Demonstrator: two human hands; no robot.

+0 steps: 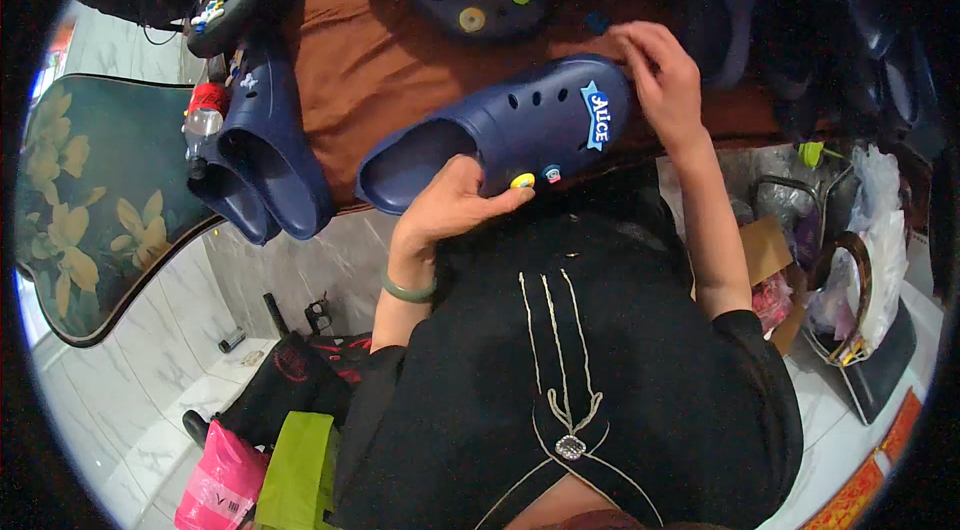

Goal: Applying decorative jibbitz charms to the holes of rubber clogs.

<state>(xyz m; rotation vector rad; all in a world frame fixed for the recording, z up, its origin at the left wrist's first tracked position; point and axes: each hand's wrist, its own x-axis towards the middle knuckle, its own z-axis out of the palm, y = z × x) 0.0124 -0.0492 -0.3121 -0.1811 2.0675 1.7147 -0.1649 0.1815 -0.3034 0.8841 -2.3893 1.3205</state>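
Note:
A dark blue foam clog (510, 120) lies tilted across the cloth edge in front of me, its toe to the right. My left hand (455, 205) grips it at the opening, fingers inside and thumb along the outer side. A blue-and-white lettered charm (595, 117) sits near the toe. By my left thumb are a yellow round charm (522, 181) and a small blue-and-pink charm (552, 173). Beyond the toe, my right hand (660, 80) stretches its fingers out, apart from the clog. A small dark blue piece (597, 23) lies beside its fingertips; I see nothing held.
Brown cloth (350, 50) covers the work surface. More navy clogs (265, 150) stand at the left, beside a clear bottle with a red label (207, 110). Another clog with round charms (470, 0) is at the back. Below right stands a cardboard box (765, 250).

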